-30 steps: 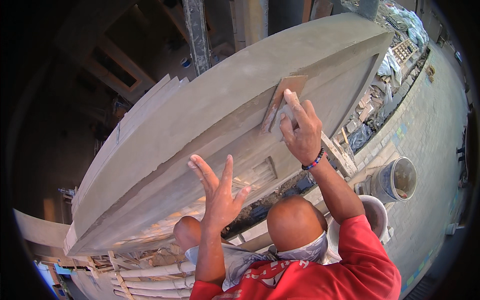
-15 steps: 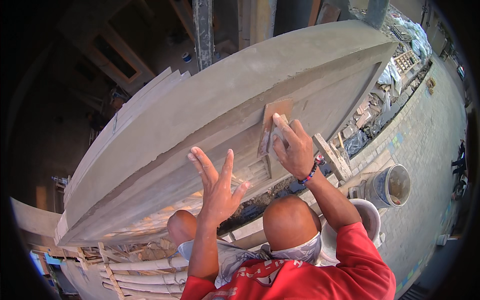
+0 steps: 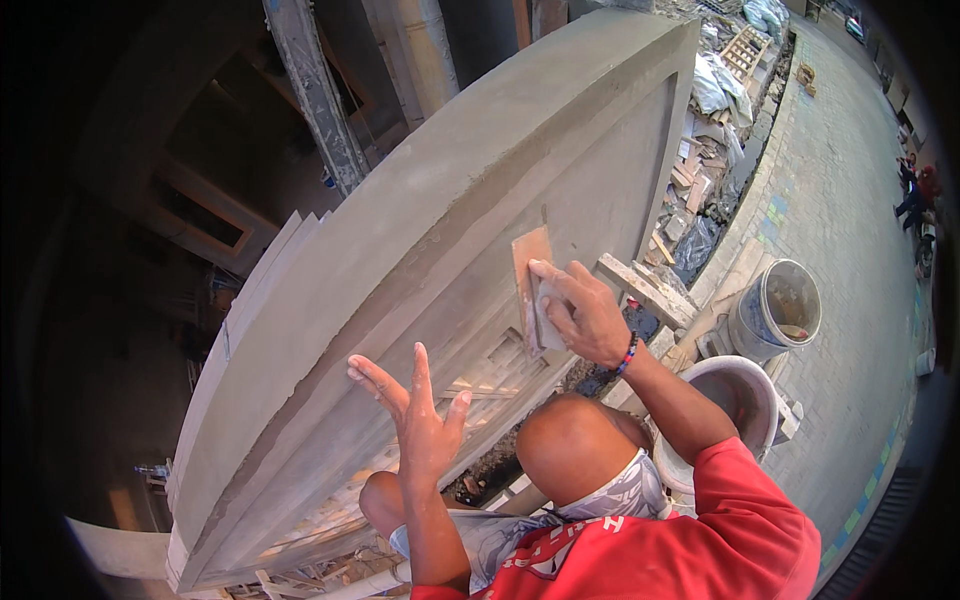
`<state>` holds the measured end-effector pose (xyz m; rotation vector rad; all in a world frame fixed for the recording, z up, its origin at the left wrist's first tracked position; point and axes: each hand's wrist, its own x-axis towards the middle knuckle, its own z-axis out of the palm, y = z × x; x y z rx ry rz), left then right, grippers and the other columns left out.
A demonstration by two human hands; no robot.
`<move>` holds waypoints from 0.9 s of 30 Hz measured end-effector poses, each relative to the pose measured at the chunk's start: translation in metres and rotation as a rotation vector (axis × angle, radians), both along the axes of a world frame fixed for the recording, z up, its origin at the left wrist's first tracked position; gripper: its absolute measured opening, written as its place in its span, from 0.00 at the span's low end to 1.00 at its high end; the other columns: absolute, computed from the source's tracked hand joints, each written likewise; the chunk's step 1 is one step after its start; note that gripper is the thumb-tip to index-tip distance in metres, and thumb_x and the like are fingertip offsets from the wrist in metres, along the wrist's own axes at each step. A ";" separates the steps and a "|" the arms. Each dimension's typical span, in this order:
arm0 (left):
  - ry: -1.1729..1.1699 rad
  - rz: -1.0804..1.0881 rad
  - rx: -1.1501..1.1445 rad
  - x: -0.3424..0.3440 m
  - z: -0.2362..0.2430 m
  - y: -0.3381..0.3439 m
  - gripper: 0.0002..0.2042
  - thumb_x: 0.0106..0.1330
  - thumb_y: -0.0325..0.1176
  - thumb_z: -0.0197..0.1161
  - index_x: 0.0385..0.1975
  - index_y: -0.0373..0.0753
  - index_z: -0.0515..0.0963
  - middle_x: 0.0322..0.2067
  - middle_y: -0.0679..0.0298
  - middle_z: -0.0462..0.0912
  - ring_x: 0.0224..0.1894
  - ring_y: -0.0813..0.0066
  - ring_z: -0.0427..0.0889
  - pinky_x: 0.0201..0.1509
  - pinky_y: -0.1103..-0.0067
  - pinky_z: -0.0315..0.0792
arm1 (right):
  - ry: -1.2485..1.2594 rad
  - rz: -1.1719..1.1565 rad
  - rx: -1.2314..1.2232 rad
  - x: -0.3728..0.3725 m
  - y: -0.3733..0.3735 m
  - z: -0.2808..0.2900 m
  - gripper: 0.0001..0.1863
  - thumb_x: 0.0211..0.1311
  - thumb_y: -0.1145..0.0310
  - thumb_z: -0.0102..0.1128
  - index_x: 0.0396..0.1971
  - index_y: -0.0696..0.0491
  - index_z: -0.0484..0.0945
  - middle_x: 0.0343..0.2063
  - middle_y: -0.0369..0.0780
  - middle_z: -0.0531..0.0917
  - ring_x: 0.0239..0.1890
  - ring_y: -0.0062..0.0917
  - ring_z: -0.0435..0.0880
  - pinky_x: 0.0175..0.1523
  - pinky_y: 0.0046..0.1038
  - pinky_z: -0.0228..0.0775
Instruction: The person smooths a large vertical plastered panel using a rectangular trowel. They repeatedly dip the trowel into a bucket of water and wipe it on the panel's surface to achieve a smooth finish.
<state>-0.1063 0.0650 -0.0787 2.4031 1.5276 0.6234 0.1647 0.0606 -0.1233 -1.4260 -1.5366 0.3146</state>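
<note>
My right hand (image 3: 585,315) grips a tan rectangular plastering float (image 3: 530,247) by its handle, held against the grey cement face of a long, curved, moulded panel (image 3: 430,170). My left hand (image 3: 425,430) is open, fingers spread, near or touching the recessed band left of the float; contact is unclear. Slatted openings (image 3: 505,365) show low in the panel, between my hands. My bare knees (image 3: 565,445) are bent below.
At the right stand a bucket (image 3: 795,310) and a larger pale tub (image 3: 720,395), beside a wooden plank (image 3: 645,290). A debris-strewn ditch (image 3: 700,185) borders a paved lane (image 3: 840,200), with people (image 3: 915,190) at its far edge. Posts (image 3: 420,45) rise behind the panel.
The float in my right hand has moved down the panel, away from the upper moulding. My left hand stays spread. The camera view has turned, tilting the panel more steeply in the picture.
</note>
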 end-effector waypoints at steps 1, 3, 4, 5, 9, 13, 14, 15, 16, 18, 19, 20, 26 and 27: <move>-0.008 -0.010 -0.011 0.002 -0.001 -0.001 0.41 0.59 0.42 0.70 0.72 0.49 0.57 0.71 0.42 0.13 0.72 0.33 0.14 0.72 0.44 0.33 | 0.054 -0.050 0.004 0.026 -0.016 -0.003 0.29 0.58 0.77 0.56 0.62 0.52 0.71 0.35 0.45 0.75 0.33 0.36 0.78 0.42 0.36 0.71; -0.005 -0.011 -0.001 0.001 0.002 -0.003 0.40 0.60 0.46 0.68 0.72 0.52 0.58 0.73 0.46 0.16 0.73 0.38 0.15 0.73 0.45 0.31 | 0.113 -0.142 0.024 0.079 -0.052 0.003 0.27 0.63 0.78 0.53 0.64 0.52 0.70 0.45 0.44 0.78 0.42 0.30 0.79 0.48 0.32 0.71; -0.001 -0.017 -0.008 -0.002 0.002 -0.004 0.39 0.60 0.48 0.66 0.72 0.53 0.58 0.73 0.47 0.18 0.74 0.40 0.16 0.74 0.45 0.30 | 0.114 -0.189 0.037 0.106 -0.068 0.008 0.26 0.65 0.77 0.52 0.65 0.51 0.69 0.50 0.43 0.79 0.46 0.27 0.79 0.50 0.31 0.70; 0.019 -0.017 0.002 -0.006 0.002 -0.005 0.39 0.61 0.49 0.65 0.72 0.53 0.58 0.74 0.49 0.19 0.75 0.42 0.17 0.74 0.45 0.31 | 0.096 -0.275 -0.012 0.136 -0.090 0.013 0.26 0.67 0.77 0.52 0.66 0.52 0.67 0.52 0.44 0.78 0.48 0.27 0.79 0.51 0.30 0.70; 0.052 -0.026 0.020 -0.016 0.004 -0.008 0.38 0.62 0.57 0.61 0.72 0.53 0.59 0.75 0.52 0.24 0.76 0.45 0.21 0.74 0.45 0.36 | 0.493 -0.581 -0.377 0.249 -0.169 0.038 0.35 0.62 0.74 0.61 0.69 0.50 0.60 0.46 0.48 0.80 0.44 0.28 0.81 0.49 0.28 0.74; 0.043 -0.048 0.050 -0.009 0.003 -0.010 0.39 0.61 0.59 0.61 0.72 0.51 0.60 0.76 0.53 0.26 0.76 0.45 0.23 0.74 0.46 0.41 | 0.188 -0.775 -0.800 0.327 -0.227 0.011 0.36 0.51 0.73 0.68 0.64 0.51 0.69 0.39 0.46 0.83 0.41 0.28 0.83 0.45 0.30 0.78; 0.044 -0.053 0.048 -0.008 0.002 -0.009 0.40 0.61 0.59 0.61 0.71 0.50 0.60 0.76 0.53 0.26 0.76 0.45 0.22 0.74 0.46 0.41 | 0.055 -0.755 -0.928 0.344 -0.235 -0.002 0.33 0.50 0.73 0.67 0.60 0.53 0.72 0.38 0.47 0.83 0.40 0.31 0.83 0.45 0.32 0.78; 0.047 -0.053 0.049 -0.007 0.001 -0.009 0.40 0.61 0.59 0.61 0.71 0.50 0.60 0.76 0.53 0.26 0.76 0.45 0.22 0.74 0.47 0.41 | -0.079 -0.723 -1.051 0.362 -0.238 -0.024 0.29 0.50 0.72 0.67 0.56 0.54 0.75 0.37 0.48 0.84 0.39 0.34 0.84 0.45 0.33 0.78; 0.051 -0.049 0.052 -0.007 0.000 -0.009 0.40 0.61 0.59 0.61 0.71 0.49 0.60 0.76 0.53 0.25 0.76 0.45 0.22 0.75 0.47 0.41 | -0.216 -0.682 -1.168 0.377 -0.237 -0.047 0.26 0.49 0.71 0.66 0.53 0.56 0.79 0.35 0.49 0.85 0.39 0.37 0.85 0.45 0.35 0.79; 0.062 -0.039 0.064 -0.009 0.000 -0.008 0.40 0.61 0.59 0.61 0.72 0.50 0.60 0.76 0.53 0.25 0.76 0.45 0.22 0.75 0.47 0.41 | -0.322 -0.752 -1.193 0.396 -0.218 -0.103 0.19 0.51 0.70 0.63 0.46 0.58 0.82 0.37 0.53 0.85 0.41 0.44 0.85 0.48 0.38 0.79; 0.066 -0.028 0.069 -0.011 0.000 -0.008 0.39 0.61 0.59 0.61 0.72 0.50 0.60 0.76 0.53 0.25 0.76 0.45 0.22 0.75 0.47 0.41 | -0.382 -0.784 -1.201 0.401 -0.207 -0.128 0.17 0.53 0.69 0.61 0.42 0.59 0.83 0.38 0.55 0.85 0.41 0.47 0.85 0.49 0.39 0.79; 0.075 -0.028 0.058 -0.012 0.000 -0.008 0.40 0.62 0.59 0.61 0.72 0.50 0.59 0.75 0.52 0.25 0.76 0.45 0.22 0.74 0.47 0.41 | -0.385 -0.839 -1.193 0.402 -0.199 -0.149 0.17 0.53 0.68 0.60 0.42 0.60 0.83 0.39 0.57 0.84 0.43 0.49 0.85 0.50 0.40 0.78; 0.089 -0.029 -0.031 -0.013 0.009 -0.002 0.40 0.63 0.56 0.63 0.73 0.49 0.57 0.72 0.43 0.17 0.73 0.37 0.14 0.73 0.44 0.35 | -0.372 -0.860 -1.260 0.404 -0.174 -0.178 0.17 0.59 0.69 0.57 0.45 0.62 0.79 0.48 0.59 0.80 0.55 0.50 0.79 0.56 0.43 0.75; 0.034 -0.077 -0.062 -0.007 0.004 0.003 0.39 0.63 0.52 0.64 0.73 0.48 0.57 0.72 0.42 0.16 0.73 0.35 0.14 0.73 0.44 0.34 | -0.356 -0.940 -1.221 0.438 -0.206 -0.178 0.17 0.59 0.69 0.57 0.45 0.62 0.79 0.47 0.59 0.81 0.55 0.50 0.79 0.56 0.43 0.75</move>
